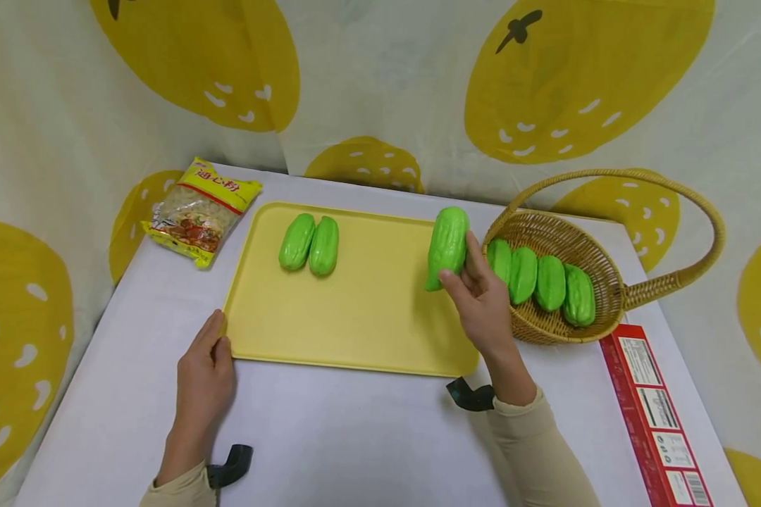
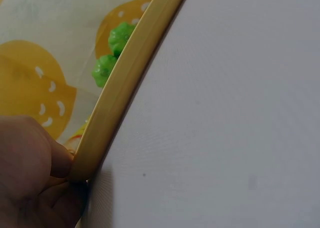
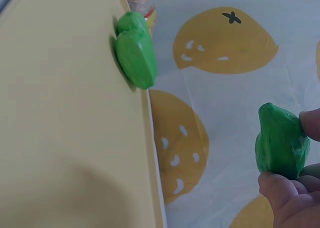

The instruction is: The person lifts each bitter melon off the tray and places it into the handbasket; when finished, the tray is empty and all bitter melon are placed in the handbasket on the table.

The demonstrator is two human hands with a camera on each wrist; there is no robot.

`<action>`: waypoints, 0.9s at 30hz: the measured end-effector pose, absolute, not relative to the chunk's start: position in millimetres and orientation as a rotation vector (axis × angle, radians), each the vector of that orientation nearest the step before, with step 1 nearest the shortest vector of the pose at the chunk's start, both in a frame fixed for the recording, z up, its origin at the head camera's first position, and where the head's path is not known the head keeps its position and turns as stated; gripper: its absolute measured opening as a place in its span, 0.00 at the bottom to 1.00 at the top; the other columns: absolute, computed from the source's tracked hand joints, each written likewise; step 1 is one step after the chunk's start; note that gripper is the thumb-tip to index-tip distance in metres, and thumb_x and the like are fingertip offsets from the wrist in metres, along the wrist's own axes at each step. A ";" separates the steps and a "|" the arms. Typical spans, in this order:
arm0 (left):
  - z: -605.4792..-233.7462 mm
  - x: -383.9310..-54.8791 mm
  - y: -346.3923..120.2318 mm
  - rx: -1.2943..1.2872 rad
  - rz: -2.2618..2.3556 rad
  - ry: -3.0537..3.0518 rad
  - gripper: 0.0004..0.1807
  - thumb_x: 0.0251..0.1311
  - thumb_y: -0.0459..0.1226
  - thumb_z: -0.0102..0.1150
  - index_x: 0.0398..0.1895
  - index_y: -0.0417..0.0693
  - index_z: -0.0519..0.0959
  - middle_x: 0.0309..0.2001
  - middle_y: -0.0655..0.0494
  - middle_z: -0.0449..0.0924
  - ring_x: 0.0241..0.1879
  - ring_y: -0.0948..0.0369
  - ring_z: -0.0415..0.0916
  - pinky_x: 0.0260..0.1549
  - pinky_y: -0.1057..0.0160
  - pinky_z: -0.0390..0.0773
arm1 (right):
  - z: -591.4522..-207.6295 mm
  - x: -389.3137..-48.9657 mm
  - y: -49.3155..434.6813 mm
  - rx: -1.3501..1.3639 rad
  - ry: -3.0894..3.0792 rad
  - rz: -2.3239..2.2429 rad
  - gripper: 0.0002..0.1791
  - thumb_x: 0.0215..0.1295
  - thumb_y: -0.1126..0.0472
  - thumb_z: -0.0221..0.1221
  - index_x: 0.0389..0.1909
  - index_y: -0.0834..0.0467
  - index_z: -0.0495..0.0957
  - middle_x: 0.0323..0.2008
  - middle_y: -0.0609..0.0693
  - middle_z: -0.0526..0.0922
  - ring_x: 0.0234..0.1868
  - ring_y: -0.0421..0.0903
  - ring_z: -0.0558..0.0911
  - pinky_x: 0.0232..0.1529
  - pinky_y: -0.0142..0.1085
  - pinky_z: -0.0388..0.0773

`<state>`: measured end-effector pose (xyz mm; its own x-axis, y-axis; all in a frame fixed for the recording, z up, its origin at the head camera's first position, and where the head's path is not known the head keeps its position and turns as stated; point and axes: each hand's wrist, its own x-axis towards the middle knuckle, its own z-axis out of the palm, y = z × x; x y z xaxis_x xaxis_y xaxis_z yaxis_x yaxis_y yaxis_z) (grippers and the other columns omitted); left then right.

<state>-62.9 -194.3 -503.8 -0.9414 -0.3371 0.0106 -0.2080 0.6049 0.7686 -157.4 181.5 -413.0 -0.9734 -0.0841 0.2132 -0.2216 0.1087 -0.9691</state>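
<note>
My right hand (image 1: 487, 310) holds a bright green, ridged gourd (image 1: 448, 243) above the right part of a yellow tray (image 1: 368, 324). In the right wrist view its thumb and fingers pinch the gourd (image 3: 281, 143) from both sides. Two similar gourds (image 1: 309, 244) lie side by side near the tray's back left. At the tray's front left corner, my left hand (image 1: 206, 373) grips the rim (image 2: 107, 113), as the left wrist view shows up close. Just right of the held gourd stands a wicker basket (image 1: 609, 331) with several more green gourds (image 1: 550, 283) in a row inside.
A yellow bag of pasta (image 1: 199, 211) lies at the table's back left, beside the tray. The basket's tall handle (image 1: 704, 271) arches out to the right. Along the right edge lies a red and white box (image 1: 656, 415). A patterned cloth (image 1: 380, 84) hangs behind the table.
</note>
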 end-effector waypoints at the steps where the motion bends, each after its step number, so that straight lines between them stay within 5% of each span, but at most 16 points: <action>1: -503.9 -62.9 -194.4 0.456 -1.250 -2.674 0.28 0.76 0.29 0.44 0.78 0.39 0.59 0.78 0.43 0.61 0.78 0.46 0.59 0.74 0.42 0.64 | -413.0 -156.8 183.8 0.307 -2.256 2.008 0.41 0.73 0.69 0.57 0.81 0.55 0.48 0.81 0.54 0.54 0.77 0.54 0.64 0.66 0.26 0.74; 27: -504.4 -63.3 -196.3 0.444 -1.248 -2.683 0.28 0.77 0.29 0.43 0.78 0.40 0.59 0.78 0.43 0.61 0.78 0.46 0.59 0.74 0.42 0.65 | -412.4 -139.8 237.9 -0.058 -2.128 2.070 0.38 0.73 0.71 0.55 0.80 0.54 0.52 0.82 0.54 0.52 0.80 0.52 0.60 0.64 0.21 0.73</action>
<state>-63.3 -196.3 -504.4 -0.9452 -0.3264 0.0102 -0.2024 0.6102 0.7659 -139.8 237.9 -412.4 -0.9844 0.1474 0.0958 -0.0918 0.0341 -0.9952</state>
